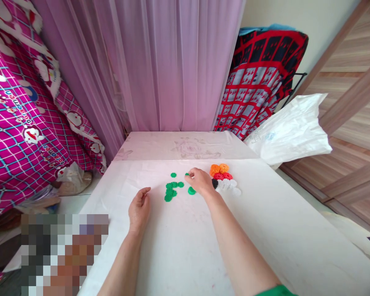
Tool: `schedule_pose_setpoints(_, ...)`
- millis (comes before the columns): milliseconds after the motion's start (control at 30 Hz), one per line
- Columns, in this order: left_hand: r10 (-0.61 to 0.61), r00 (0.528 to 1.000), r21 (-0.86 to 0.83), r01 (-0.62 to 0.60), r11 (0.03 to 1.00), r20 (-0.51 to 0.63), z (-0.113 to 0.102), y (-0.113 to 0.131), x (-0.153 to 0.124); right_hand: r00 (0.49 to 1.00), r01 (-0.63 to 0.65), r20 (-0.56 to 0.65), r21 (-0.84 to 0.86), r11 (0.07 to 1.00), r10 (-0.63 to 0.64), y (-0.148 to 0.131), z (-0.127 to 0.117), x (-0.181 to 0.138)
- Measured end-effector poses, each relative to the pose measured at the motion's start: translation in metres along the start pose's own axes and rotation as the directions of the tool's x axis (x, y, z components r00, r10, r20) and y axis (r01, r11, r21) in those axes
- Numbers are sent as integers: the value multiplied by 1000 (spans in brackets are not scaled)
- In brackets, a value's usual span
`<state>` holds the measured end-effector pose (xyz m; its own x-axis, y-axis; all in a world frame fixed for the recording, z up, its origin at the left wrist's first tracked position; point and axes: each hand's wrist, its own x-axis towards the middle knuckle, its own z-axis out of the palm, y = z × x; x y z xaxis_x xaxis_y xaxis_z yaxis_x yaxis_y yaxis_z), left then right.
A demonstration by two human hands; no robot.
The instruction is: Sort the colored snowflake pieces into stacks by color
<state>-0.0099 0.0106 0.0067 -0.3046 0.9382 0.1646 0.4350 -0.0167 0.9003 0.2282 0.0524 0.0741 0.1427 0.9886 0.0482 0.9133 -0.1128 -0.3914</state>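
Pinching green disc (pixel 187 174): right hand (pixel 199 181) grip; left hand (pixel 139 206) half-curled, empty, near green pile (pixel 170 191).

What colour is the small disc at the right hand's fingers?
Green; the disc shows best in the head view.

Left hand (pixel 139 207), right hand (pixel 200 181) bare; forearms bare; green sleeve (pixel 275 291) edge on right upper arm.

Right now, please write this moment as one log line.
right hand: pinches green disc | left hand: curled, on table | green pile: between hands
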Motion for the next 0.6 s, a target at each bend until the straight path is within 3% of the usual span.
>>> schedule_pose_setpoints(200, -6, 1000, 21, 6, 1000, 11, -1, 2, -1, 999, 28, -49, 53, 998, -25, 30, 2, -37)
schedule_pose_setpoints(600, -24, 1000, 21, 23, 1000, 14, -3, 6, -2, 998, 66, 2, -149, 987, -66, 14, 0, -45)
